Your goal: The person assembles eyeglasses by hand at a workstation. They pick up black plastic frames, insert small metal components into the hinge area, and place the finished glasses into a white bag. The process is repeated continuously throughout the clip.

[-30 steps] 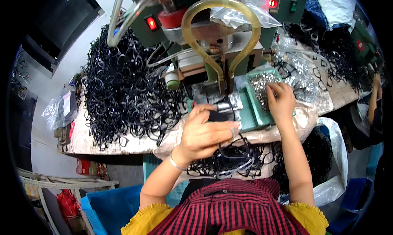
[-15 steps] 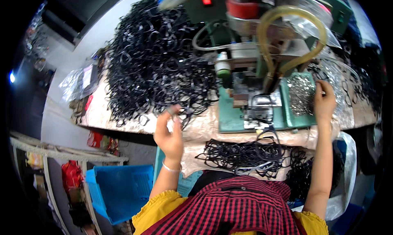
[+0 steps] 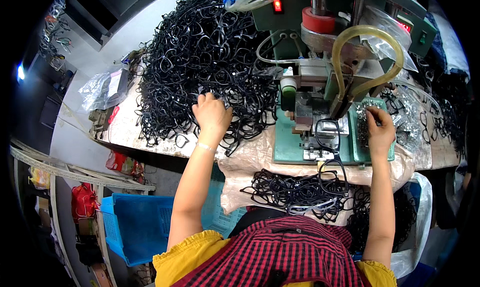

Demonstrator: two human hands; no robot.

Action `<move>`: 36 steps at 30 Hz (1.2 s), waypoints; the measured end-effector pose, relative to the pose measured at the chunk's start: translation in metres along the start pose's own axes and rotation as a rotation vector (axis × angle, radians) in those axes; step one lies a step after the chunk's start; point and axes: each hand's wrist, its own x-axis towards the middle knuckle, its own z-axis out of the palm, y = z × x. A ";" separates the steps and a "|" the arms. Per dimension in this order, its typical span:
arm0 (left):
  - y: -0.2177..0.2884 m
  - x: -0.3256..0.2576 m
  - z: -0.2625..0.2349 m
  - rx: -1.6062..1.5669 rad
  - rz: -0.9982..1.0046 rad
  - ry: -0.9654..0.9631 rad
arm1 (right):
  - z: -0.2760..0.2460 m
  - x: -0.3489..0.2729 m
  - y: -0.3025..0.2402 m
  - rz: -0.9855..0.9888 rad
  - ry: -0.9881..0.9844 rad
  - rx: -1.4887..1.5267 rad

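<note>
Red-black checked top with yellow sleeves (image 3: pixel 186 252), thin wrist bracelet (image 3: pixel 205 146).

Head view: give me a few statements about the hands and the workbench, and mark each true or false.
1. The left hand is on the big pile of black eyeglass frames. True.
2. The right hand rests on the blue crate. False: it is at the tray of small metal parts beside the green press machine; the blue crate sits below the bench, to the left.
3. A black eyeglass frame sits on the machine's base. True.
4. The lap is bare. False: a smaller heap of black frames lies there.
5. A yellowish hose arches over the machine. True.
</note>
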 end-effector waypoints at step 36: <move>0.142 -0.082 -0.127 -2.335 -0.142 -1.425 | -0.007 -0.010 -0.117 0.092 -0.279 0.466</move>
